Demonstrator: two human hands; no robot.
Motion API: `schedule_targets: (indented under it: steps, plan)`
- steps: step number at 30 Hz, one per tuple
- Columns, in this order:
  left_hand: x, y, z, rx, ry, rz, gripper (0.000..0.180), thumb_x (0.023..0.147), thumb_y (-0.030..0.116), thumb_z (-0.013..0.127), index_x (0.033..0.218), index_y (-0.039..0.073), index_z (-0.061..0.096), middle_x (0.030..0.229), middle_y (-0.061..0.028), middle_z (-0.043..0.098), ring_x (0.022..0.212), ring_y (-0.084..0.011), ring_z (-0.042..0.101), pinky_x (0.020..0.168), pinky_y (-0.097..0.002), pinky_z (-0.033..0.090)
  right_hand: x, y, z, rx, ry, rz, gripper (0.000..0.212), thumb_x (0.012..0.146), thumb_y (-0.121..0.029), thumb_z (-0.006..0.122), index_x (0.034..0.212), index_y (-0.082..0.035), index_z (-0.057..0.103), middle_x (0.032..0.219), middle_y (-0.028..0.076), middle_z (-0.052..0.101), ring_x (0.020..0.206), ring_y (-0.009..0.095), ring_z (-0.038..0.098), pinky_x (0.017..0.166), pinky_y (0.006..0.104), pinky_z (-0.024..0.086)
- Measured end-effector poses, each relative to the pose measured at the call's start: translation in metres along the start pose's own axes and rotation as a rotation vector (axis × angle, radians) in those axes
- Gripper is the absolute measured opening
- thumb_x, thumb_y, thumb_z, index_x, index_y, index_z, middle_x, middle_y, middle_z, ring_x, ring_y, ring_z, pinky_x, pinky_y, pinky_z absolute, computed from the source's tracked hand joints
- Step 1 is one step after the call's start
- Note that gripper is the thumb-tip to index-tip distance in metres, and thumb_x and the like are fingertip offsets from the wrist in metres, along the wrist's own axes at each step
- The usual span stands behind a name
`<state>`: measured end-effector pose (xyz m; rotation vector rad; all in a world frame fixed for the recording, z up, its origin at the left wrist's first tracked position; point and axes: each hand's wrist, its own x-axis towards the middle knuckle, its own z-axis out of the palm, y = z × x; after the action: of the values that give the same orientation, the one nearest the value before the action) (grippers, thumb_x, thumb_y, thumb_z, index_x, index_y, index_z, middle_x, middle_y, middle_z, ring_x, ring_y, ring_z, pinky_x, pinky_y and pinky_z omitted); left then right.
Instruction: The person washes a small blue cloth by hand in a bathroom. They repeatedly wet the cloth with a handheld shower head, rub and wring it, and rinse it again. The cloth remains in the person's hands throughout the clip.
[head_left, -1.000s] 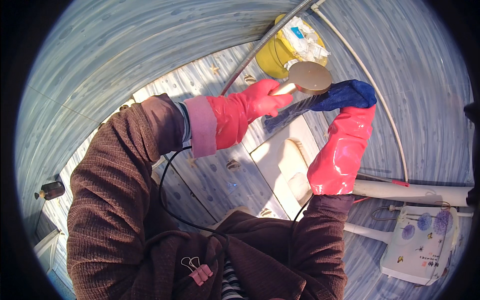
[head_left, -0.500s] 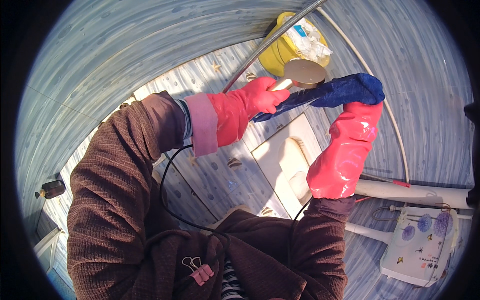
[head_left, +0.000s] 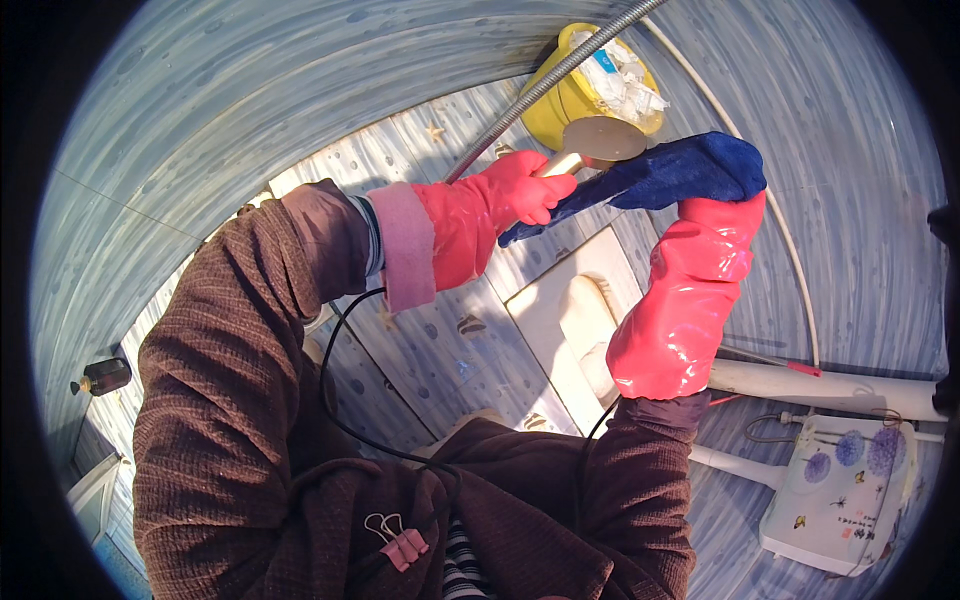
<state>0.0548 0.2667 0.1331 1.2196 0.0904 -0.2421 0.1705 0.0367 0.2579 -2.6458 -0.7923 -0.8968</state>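
Note:
My left hand (head_left: pixel 522 190), in a long pink rubber glove with a folded-back cuff, is closed round the handle of a shower head (head_left: pixel 604 139). The shower head's round, flat grey back faces me. A dark blue cloth (head_left: pixel 690 170) covers the top of my right hand (head_left: pixel 716 222), which wears a shiny pink glove. From there the cloth stretches leftward, just behind the shower head, and its narrow end hangs beside my left fingers. My right fingers are hidden by the cloth, but the hand holds it up.
A yellow bucket (head_left: pixel 556 105) with white, crumpled waste stands at the far wall, behind a metal hose (head_left: pixel 560 70). Below my hands is a white squat toilet (head_left: pixel 582 325). At right are a white pipe (head_left: pixel 830 386) and a flower-patterned cistern (head_left: pixel 835 500). A dark bottle (head_left: pixel 105 377) sits far left.
My right hand and the blue cloth have shifted slightly up and to the left. The shower head in my left hand has moved a little left.

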Motion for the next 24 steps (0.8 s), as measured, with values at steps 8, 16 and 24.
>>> schedule_targets:
  steps: [8, 16, 24]
  plan:
    - [-0.014, 0.018, 0.002, 0.012, -0.128, -0.064, 0.053, 0.090, 0.043, 0.076, 0.116, -0.002, 0.062, 0.102, -0.0124, 0.065, 0.079, -0.0186, 0.064, 0.073, -0.0332, 0.054, 0.006, 0.019, 0.000, 0.025, -0.031, -0.076, 0.018, 0.082, -0.024, 0.073, 0.085, -0.006, 0.075, 0.084, 0.015, 0.072, 0.078, 0.032, 0.072, 0.066, 0.0398, 0.052]
    - [0.003, 0.002, -0.020, 0.086, -0.149, -0.128, 0.055, 0.088, 0.038, 0.077, 0.122, -0.002, 0.061, 0.098, -0.0140, 0.066, 0.066, -0.0175, 0.062, 0.061, -0.0331, 0.051, 0.000, 0.027, 0.003, 0.283, 0.095, -0.009, 0.017, 0.078, -0.021, 0.075, 0.079, -0.004, 0.075, 0.073, 0.016, 0.071, 0.068, 0.031, 0.071, 0.059, 0.0385, 0.051]
    - [0.034, -0.035, -0.047, 0.306, -0.079, -0.251, 0.055, 0.086, 0.034, 0.079, 0.127, 0.001, 0.060, 0.090, -0.0113, 0.069, 0.065, -0.0194, 0.067, 0.054, -0.0341, 0.050, 0.001, 0.018, -0.015, 0.339, -0.161, 0.046, 0.015, 0.079, -0.010, 0.077, 0.087, 0.002, 0.078, 0.078, 0.016, 0.076, 0.068, 0.027, 0.073, 0.062, 0.0369, 0.055]
